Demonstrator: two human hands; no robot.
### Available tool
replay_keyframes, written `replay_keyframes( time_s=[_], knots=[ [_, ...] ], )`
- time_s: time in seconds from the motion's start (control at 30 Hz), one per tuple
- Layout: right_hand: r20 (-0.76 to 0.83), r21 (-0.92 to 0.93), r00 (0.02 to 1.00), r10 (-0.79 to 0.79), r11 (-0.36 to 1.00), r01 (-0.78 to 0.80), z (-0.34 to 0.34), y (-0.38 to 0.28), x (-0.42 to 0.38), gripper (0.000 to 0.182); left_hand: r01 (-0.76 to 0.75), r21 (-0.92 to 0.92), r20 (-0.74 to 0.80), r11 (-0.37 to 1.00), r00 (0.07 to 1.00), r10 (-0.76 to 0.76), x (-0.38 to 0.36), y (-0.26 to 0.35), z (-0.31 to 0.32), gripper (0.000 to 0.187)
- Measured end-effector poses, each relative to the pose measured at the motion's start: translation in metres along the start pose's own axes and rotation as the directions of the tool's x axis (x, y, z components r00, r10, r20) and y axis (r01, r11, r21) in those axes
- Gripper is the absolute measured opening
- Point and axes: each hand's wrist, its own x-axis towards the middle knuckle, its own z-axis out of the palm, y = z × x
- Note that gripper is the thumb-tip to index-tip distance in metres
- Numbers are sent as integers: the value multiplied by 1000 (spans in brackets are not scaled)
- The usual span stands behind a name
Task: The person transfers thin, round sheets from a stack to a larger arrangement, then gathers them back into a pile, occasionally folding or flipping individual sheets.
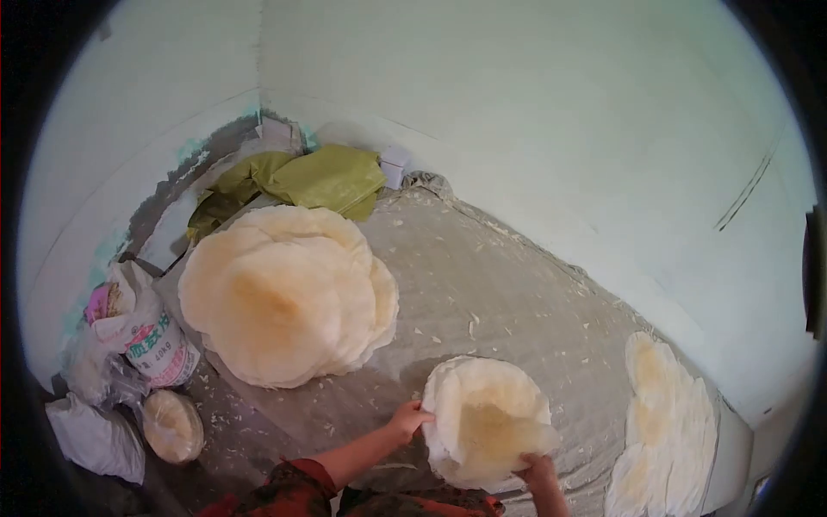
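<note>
Between left hand [406, 423] and right hand [540, 473], round cream sheets [488, 417], tan-centred, uneven-rimmed, edges held by the fingers [423, 416]

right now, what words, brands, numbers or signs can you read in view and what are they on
"40KG", on the white sack
Large green characters, same sack: too blurred to read surely
Pink-red characters above and below them, same sack: too small and blurred
No other text is readable.

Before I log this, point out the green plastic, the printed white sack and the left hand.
Green plastic [329, 177], head view: broad right part.
Printed white sack [158, 346], head view: printed front.
Left hand [407, 422], head view: back of the hand.
</note>
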Motion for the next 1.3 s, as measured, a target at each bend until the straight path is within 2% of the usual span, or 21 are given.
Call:
replay_keyframes(
  time_s=[0.03,0.07,0.1,0.13,0.17,0.2,0.23,0.33,0.4,0.47,0.53,0.6,0.67,0.73,0.8,0.87,0.9,0.97,1.1,1.17,1.3],
  knots=[
    [3,-108,994,-113,988,113,40,-34,-23,50,-125,-70,80,990,988,130,4,4,3,31],
    [107,-73,985,-134,987,142,48,-55,-16,45,-121,-73,79,990,989,127,0,21,9,31],
    [21,-90,991,-134,987,135,57,-75,-6,37,-136,-157,125,978,980,157,-9,50,18,28],
    [64,-188,985,-163,967,172,63,-101,5,26,-149,-242,169,959,967,193,-12,79,23,27],
    [69,-208,968,-242,945,251,83,-129,11,17,-161,-196,212,967,956,202,-3,102,23,27],
    [212,-152,934,-287,935,322,95,-158,22,23,-179,-151,255,972,943,213,5,126,21,27],
    [205,-103,907,-368,913,394,135,-186,10,26,-192,-156,256,969,940,227,8,151,21,27],
    [274,32,783,-558,819,573,218,-246,-12,33,-355,-460,195,814,854,483,10,234,10,27],
    [291,92,744,-601,792,604,267,-264,-34,33,-446,-444,39,777,857,514,-59,298,7,38],
    [299,145,711,-636,767,625,300,-257,-36,34,-596,-466,1,653,738,675,-58,330,-28,39],
    [414,136,697,-585,797,588,324,-240,-14,38,-693,-449,-40,564,646,762,-73,355,-59,38],
    [462,116,747,-477,868,483,351,-201,6,41,-683,-411,-58,604,681,730,-75,366,-108,38],
    [638,-41,748,-184,961,272,361,-150,35,41,-694,-271,-179,666,717,674,-86,361,-152,36],
    [714,-222,698,60,964,144,354,-83,53,42,-706,-172,-121,688,708,696,-65,336,-222,38],
    [547,-598,717,433,801,-28,332,-22,69,42,-552,7,-498,834,721,481,-39,302,-289,42],
    [545,-698,656,522,716,10,304,12,64,42,-527,11,-691,850,610,387,-51,275,-292,40],
    [523,-718,653,547,696,-9,295,11,53,41,-515,7,-697,857,612,374,-49,262,-297,40],
    [492,-736,651,578,676,-44,271,10,41,39,-485,348,-739,802,385,553,-40,241,-306,46],
    [387,-709,773,502,698,-99,211,4,43,36,-412,482,-674,773,389,628,-34,236,-280,63],
    [363,-668,821,441,737,-100,191,2,42,35,-346,685,-575,641,283,768,-38,241,-261,72],
    [302,-632,864,402,763,-135,162,3,34,36,-465,685,-496,561,267,826,14,243,-308,79]
  ],
)
